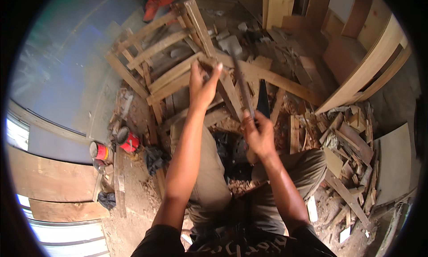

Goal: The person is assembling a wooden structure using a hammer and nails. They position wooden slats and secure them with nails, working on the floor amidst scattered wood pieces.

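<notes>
My left hand (204, 87) is closed around a joint of a rough wooden frame (158, 47), thumb on one side and fingers on the other. The frame of nailed battens leans in front of me, one post (200, 29) rising toward the far side. My right hand (258, 135) grips a long, narrow, dark metal blade (240, 78) that points up and away, just right of the post. Seen almost edge-on, its exact kind cannot be made out. A rounded wooden piece (252, 156), possibly its handle, shows below that hand.
Two red paint cans (128, 140) (99, 151) stand at the left beside a black plastic bag (154, 160). Scrap wood (350, 141) is heaped on the right, near a curved plywood piece (370, 65). Shavings and offcuts litter the floor. An orange-red object (157, 8) lies at the far left.
</notes>
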A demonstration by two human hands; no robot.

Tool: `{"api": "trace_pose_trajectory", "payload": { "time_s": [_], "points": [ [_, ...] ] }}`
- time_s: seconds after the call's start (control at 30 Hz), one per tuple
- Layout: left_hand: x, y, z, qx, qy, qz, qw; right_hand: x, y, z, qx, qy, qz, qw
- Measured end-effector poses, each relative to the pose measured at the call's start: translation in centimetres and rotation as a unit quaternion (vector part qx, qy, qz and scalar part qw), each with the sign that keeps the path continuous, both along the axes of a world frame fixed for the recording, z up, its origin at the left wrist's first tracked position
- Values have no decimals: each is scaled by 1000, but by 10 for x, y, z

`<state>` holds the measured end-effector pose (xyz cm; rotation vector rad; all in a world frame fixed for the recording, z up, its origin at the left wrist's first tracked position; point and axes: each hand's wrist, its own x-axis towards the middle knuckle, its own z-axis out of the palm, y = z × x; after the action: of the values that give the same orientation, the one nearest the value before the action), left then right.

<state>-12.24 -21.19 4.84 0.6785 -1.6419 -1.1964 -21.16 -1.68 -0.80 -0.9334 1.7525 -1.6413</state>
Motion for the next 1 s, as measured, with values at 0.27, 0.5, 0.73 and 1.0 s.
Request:
{"api": "trace_pose_trajectory", "payload": {
  "time_s": [0.27,0.5,0.73,1.0],
  "points": [
    [7,-41,-5,22,-24,36,999,-80,73,-149,104,-90,-179,974],
    [22,-66,-6,58,-84,48,994,-58,67,-184,150,-295,-147,932],
    [21,-56,7,51,-114,-13,992,-58,74,-210,168,-226,-78,956],
    [23,-42,-7,1,-74,-87,993,4,81,-98,-18,-293,-69,953]
  ]
}}
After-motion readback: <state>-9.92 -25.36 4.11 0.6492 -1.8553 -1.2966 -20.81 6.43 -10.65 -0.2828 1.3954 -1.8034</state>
